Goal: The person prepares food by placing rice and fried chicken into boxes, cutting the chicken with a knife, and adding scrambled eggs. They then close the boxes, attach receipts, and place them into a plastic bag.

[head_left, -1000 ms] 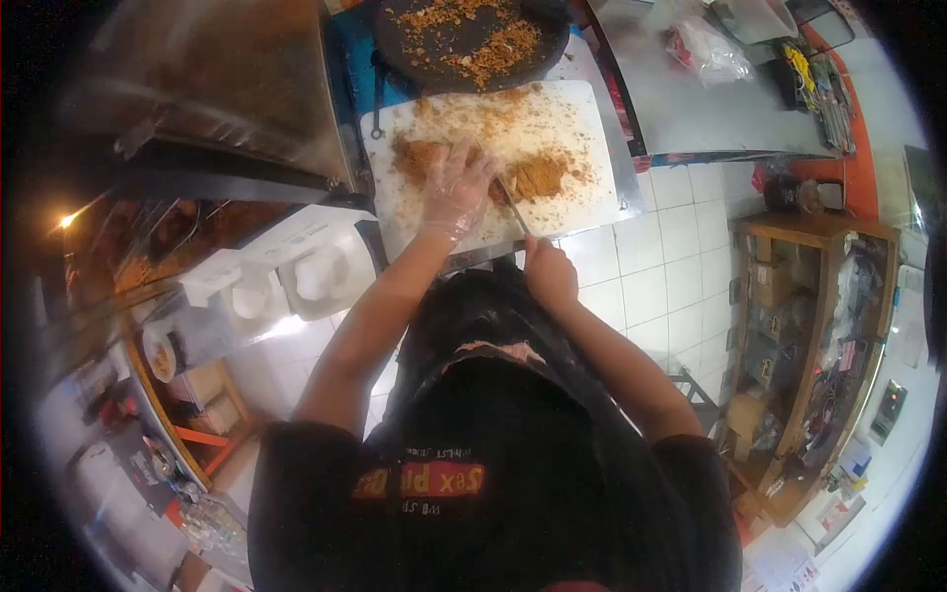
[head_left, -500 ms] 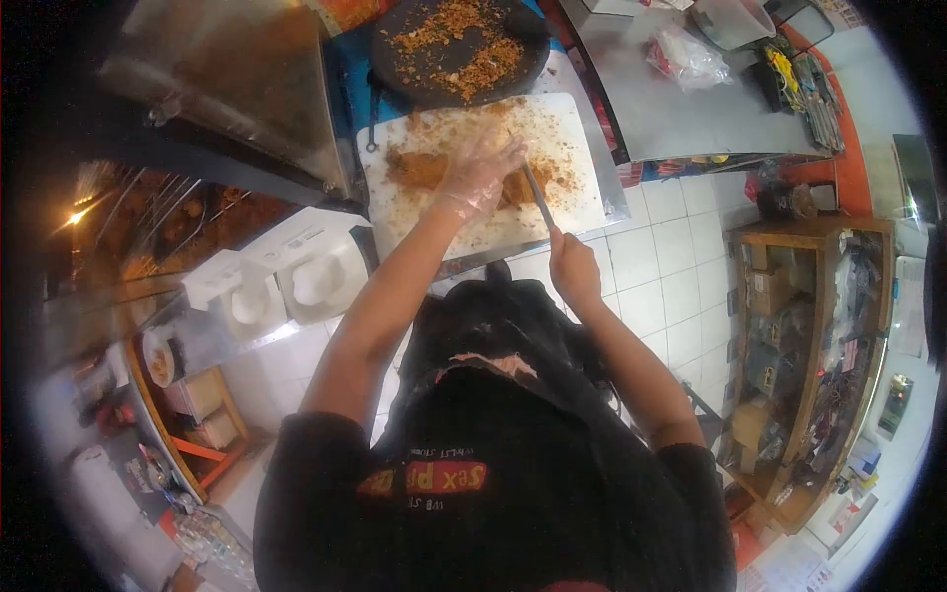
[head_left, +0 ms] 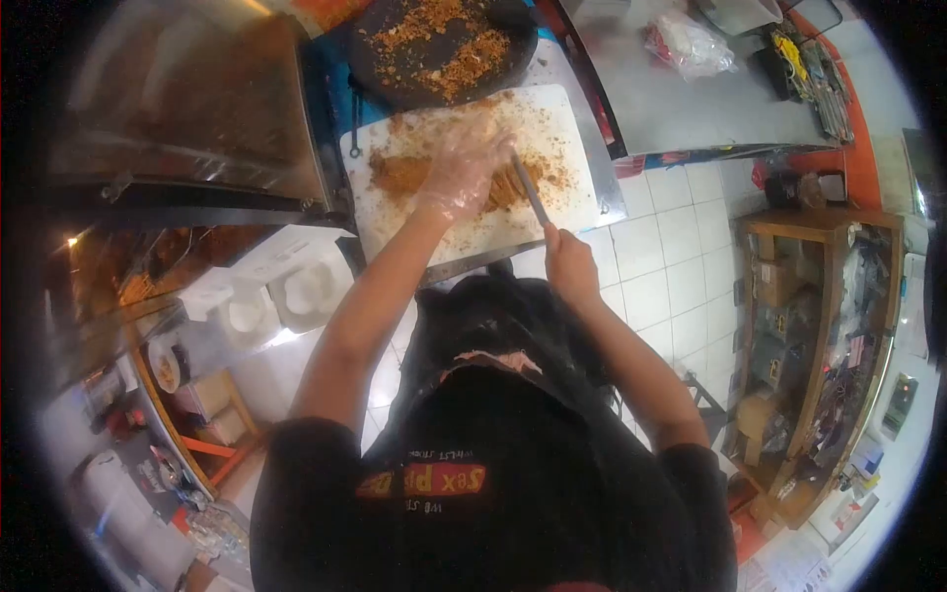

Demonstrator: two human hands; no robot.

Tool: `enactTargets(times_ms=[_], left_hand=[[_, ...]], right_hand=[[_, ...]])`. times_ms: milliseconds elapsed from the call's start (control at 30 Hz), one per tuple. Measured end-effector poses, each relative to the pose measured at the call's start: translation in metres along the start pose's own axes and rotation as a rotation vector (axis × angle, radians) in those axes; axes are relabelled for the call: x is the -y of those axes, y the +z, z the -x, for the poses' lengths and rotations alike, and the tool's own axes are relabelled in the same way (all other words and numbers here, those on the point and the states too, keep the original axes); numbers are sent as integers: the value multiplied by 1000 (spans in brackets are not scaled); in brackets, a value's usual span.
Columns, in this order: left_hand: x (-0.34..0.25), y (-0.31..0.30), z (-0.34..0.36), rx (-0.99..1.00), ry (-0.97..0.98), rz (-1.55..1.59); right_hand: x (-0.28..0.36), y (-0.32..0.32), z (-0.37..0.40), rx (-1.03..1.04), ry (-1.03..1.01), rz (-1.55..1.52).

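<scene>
A long piece of brown crumbed food (head_left: 402, 176) lies across a white cutting board (head_left: 395, 234), with cut strips (head_left: 508, 187) at its right end. My left hand (head_left: 469, 170), in a clear plastic glove, presses over the food and grips it from above, its fingertips beside the blade. My right hand (head_left: 572, 264) is closed round the handle of a knife (head_left: 530, 187). The blade points away from me and slants left, its tip close to my left fingers. Loose crumbs are scattered over the board.
Beyond the board stands a round dark pan (head_left: 444, 49) with brown crumbs. Open white takeaway boxes (head_left: 308, 291) sit at the left. To the right are a metal counter (head_left: 691, 113) with a plastic bag (head_left: 689, 44), and a wooden cabinet (head_left: 819, 229) on the tiled floor.
The knife and my right hand have shifted slightly left along the food, and more cut strips show right of my left hand. The whole view has turned a little.
</scene>
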State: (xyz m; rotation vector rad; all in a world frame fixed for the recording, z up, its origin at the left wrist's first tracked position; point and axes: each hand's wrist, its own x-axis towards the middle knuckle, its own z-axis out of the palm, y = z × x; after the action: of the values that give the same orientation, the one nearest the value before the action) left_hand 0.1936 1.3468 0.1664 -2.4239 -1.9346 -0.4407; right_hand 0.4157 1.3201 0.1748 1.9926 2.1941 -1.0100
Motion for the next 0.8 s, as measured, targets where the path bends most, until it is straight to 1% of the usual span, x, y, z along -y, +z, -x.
enactTargets(times_ms=[67,133,200,233,300,333,367,433,467,500,533,567,600,633,667,700,733,800], left_hand=[[-5,6,0,24,-4,34],[-7,18,-1,33,-11,65],[-9,36,3,60,-86,91],[-9,42,4,70,-92,97],[-6,43,0,249,-113,-13],[-3,41,-6,238,-118,-24],[-6,40,-7,244,-122,-31],[-13,32,-16,235,-130,-43],[-17,25,-21,249,-300,219],[-22,20,-21,260,-470,485],[-21,29,-10,244,-480,482],[-18,48,12,110,-444,464],[-19,55,29,-16,-403,444],[-29,48,41,-20,-405,440],[-43,38,55,-66,-535,437],[-53,33,64,-110,-667,434],[-62,35,67,-109,-673,433],[-81,49,61,-226,-753,410]], right_hand=[[-4,1,7,-21,40,-16],[-8,3,4,1,73,86],[-17,21,-6,20,64,131],[-23,29,-9,36,51,173],[-22,30,-8,28,47,176],[-18,28,-14,-4,39,168],[-28,39,-18,-3,36,168],[-60,58,-37,-80,-139,15],[-64,47,-41,-87,-150,18],[-64,28,-40,196,27,-276],[-61,12,-40,484,203,-562],[-50,-6,-30,480,264,-620],[-49,-14,-25,483,253,-616],[-52,-21,-21,373,185,-582],[-57,-26,-21,263,119,-546],[-67,-27,-27,180,69,-433],[-80,-21,-32,186,67,-431],[-92,-14,-40,85,-86,-282]])
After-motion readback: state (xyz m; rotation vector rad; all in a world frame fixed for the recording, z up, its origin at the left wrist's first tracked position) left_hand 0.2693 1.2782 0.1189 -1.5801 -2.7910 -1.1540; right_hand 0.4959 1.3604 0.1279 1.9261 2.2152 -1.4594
